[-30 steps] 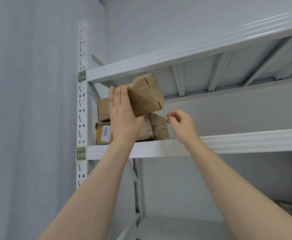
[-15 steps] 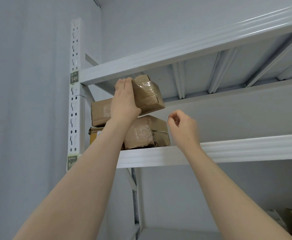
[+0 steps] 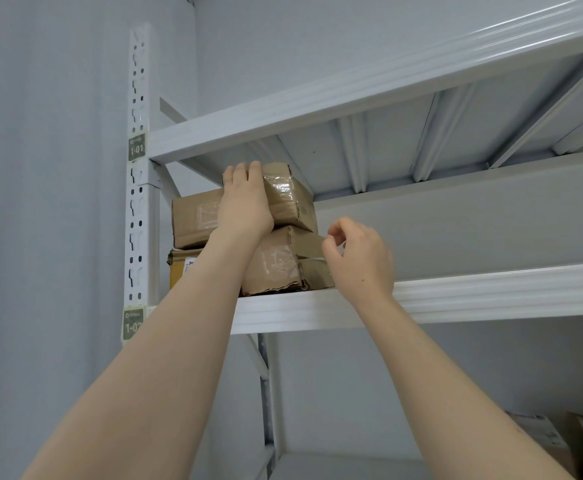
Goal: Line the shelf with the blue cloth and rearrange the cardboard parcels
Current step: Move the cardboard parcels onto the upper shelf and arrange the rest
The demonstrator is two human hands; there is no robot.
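Note:
Several cardboard parcels are stacked at the left end of the white shelf (image 3: 491, 292). My left hand (image 3: 245, 202) grips the taped top parcel (image 3: 290, 199), fingers hooked over its upper edge; it sits tilted on a taped lower parcel (image 3: 283, 261). Behind my hand lies a plain brown parcel (image 3: 193, 220), with a labelled one (image 3: 179, 271) beneath it. My right hand (image 3: 359, 258) hovers by the lower parcel's right end, fingers loosely curled, holding nothing. No blue cloth is in view.
A perforated white upright (image 3: 139, 209) with labels 1-01 and 1-02 stands left of the stack. The upper shelf (image 3: 352, 95) hangs close above the top parcel. More boxes (image 3: 539, 431) sit on a lower level at bottom right.
My left hand has set the top parcel lower onto the stack and shifted up over its top edge. My right hand stayed near the lower parcel's right end.

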